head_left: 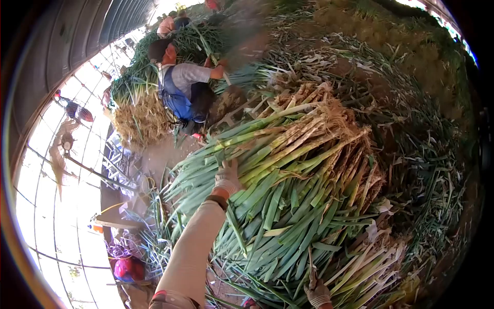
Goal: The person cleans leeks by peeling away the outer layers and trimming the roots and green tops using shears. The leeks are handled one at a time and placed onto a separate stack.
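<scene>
A large heap of long green onions (288, 170) lies before me, leaves to the left and brown roots to the right. My left hand (228, 177), in a pale knit glove, reaches onto the leafy side of the heap. Its fingers close around a green onion leaf at the top; the fingertips are partly lost among the leaves. Low in the view, at the heap's near edge, is my right hand (318, 294), also gloved. It is closed around a thin upright tool (311, 262), whose exact kind I cannot make out. Paler onion stalks (368, 268) lie beside it.
A co-worker (185, 82) in a blue apron sits beyond the heap, next to another onion pile (139, 116). Loose leaves and trimmings (432, 206) cover the ground to the right. At left are a wire grid (56, 206), a fan (66, 146) and a red bundle (128, 269).
</scene>
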A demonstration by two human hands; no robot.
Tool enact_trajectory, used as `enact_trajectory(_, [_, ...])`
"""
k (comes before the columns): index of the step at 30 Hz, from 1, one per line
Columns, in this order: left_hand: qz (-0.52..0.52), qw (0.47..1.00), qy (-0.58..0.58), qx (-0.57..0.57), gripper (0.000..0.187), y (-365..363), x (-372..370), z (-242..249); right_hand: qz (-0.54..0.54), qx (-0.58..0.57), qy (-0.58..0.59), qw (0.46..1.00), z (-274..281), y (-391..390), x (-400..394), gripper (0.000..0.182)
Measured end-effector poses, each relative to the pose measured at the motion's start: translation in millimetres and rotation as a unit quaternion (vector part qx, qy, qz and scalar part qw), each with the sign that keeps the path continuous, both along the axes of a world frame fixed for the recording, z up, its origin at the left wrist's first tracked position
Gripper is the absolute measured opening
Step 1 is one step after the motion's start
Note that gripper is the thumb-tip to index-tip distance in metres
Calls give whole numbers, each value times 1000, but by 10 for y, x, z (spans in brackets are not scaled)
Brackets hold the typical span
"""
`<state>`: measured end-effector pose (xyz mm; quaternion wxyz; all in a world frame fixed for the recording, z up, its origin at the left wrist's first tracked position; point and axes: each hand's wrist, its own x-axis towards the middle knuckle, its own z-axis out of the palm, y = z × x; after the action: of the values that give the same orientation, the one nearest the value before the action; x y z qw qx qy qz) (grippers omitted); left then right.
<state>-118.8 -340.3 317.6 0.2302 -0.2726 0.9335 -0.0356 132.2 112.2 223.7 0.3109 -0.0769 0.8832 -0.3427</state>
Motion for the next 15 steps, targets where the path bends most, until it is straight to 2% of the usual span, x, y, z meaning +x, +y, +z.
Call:
enact_trajectory(2, [-25, 1000, 0, -7, 106, 42, 132, -23, 3, 0, -81, 997, 139, -46, 0, 68])
enact_trajectory(3, [-19, 1000, 19, 13, 100, 123, 187, 79, 155, 29, 44, 987, -251, 28, 172, 76])
enact_trajectory(6, [-57, 998, 25, -15, 99, 234, 356, -85, 121, 20, 11, 992, 104, -14, 65, 69])
enact_trajectory(8, [-106, 994, 28, 7, 91, 689, 488, 335, -19, 61, -161, 985, 253, 110, 35, 61])
enact_trajectory(10, [-138, 988, 25, 66, 87, 1088, 709, 550, -17, 73, -54, 996, 115, 305, 155, 48])
enact_trajectory(12, [-152, 978, 38, 140, 83, 1426, 1006, 469, -101, 58, -107, 987, 286, 486, 41, 40])
enact_trajectory(14, [-164, 957, 77, 226, 82, 1754, 1280, 374, -161, -7, -91, 983, 481, 679, -69, 34])
enact_trajectory(15, [-74, 938, -14, 339, 86, 2001, 1302, 455, -194, -18, -133, 972, 435, 804, -100, 43])
